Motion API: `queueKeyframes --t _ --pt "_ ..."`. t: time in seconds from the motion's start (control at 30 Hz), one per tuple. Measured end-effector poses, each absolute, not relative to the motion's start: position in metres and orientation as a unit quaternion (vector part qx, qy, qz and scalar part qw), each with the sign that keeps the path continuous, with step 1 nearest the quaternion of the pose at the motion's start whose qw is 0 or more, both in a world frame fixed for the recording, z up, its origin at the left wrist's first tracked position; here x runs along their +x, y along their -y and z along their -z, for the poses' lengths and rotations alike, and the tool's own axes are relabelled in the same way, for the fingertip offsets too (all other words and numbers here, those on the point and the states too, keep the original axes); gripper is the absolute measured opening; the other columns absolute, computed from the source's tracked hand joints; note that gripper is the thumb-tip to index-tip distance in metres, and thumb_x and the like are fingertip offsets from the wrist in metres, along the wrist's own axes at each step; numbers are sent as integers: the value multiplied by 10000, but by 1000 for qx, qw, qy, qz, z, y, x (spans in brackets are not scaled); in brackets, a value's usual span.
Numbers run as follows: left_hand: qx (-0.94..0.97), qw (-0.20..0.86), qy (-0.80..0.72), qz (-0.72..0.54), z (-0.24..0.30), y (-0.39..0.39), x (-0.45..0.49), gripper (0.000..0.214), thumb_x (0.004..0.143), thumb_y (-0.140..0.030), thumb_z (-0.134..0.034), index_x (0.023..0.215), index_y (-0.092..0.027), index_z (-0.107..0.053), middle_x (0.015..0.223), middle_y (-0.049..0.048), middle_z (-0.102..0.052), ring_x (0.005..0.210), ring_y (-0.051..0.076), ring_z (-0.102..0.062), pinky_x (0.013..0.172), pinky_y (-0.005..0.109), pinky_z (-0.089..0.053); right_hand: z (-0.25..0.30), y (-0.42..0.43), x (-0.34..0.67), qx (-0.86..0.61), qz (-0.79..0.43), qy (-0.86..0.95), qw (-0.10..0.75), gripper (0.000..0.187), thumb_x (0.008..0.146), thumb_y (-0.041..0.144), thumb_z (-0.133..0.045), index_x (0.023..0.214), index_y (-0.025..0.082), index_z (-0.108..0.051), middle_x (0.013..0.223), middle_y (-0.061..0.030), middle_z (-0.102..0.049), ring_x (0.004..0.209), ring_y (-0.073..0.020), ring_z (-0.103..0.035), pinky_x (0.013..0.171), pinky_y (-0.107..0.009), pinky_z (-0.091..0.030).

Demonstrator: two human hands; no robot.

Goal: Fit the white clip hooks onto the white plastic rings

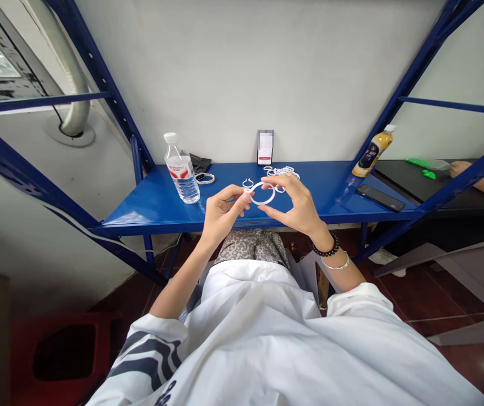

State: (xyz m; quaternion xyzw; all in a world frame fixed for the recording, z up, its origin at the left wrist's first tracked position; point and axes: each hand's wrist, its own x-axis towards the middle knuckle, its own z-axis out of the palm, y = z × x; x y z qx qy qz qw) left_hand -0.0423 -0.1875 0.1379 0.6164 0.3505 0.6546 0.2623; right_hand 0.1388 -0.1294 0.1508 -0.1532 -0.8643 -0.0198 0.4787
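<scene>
A thin white plastic ring [263, 203] is held up above the front part of the blue table. My left hand [224, 210] pinches it at its left side, between thumb and fingers. Curved around the other side, my right hand [295, 203] has its index finger at the ring's top and its thumb near the lower edge. Just behind the left fingertips is a small white open hoop [247, 183]. A loose pile of white rings [286, 171] lies behind the right hand, partly hidden by it.
The blue table [153, 206] carries a water bottle [181, 172], a black pouch [199, 163] and a pale band [206, 179] on the left. A phone [265, 148] leans on the wall. To the right are a yellow drink bottle [373, 151], a dark phone [379, 198] and another person's hand [461, 168].
</scene>
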Motion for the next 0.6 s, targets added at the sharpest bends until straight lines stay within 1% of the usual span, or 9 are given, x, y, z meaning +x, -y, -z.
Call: queueKeyframes --t 0.1,0.2,0.33,0.47,0.6 --pt "613 267 -343 -659 -138 187 -42 263 835 -427 -691 806 -167 -713 713 17 -633 539 67 -542 511 193 -483 -152 129 139 -151 29 856 493 346 876 333 -657 1201 274 -555 1016 -33 -695 902 -214 -635 808 -389 -528" --pt "611 272 -340 -661 -138 187 -41 266 827 -431 -699 811 -166 -714 699 15 -628 537 71 -544 508 200 -484 -152 129 140 -144 28 860 490 415 862 338 -678 1244 277 -528 1034 -31 -693 907 -212 -630 814 -384 -525" --pt "613 274 -338 -660 -139 188 -42 304 834 -452 -686 758 -158 -705 690 21 -628 548 78 -553 511 204 -481 -152 129 140 -135 34 877 459 492 860 330 -683 1306 287 -480 1128 -34 -684 957 -220 -626 860 -400 -511" --pt "619 274 -343 -652 -140 188 -42 334 837 -480 -674 763 -157 -710 684 23 -633 530 74 -537 516 210 -479 -152 129 139 -126 28 881 456 442 878 292 -661 1286 284 -491 1093 -26 -693 958 -210 -635 875 -391 -504" --pt "620 275 -349 -646 -141 189 -41 339 836 -491 -671 748 -165 -704 693 23 -632 533 76 -537 525 216 -484 -152 130 139 -131 29 878 459 384 869 314 -667 1227 280 -531 1058 -31 -700 957 -222 -644 865 -401 -511"
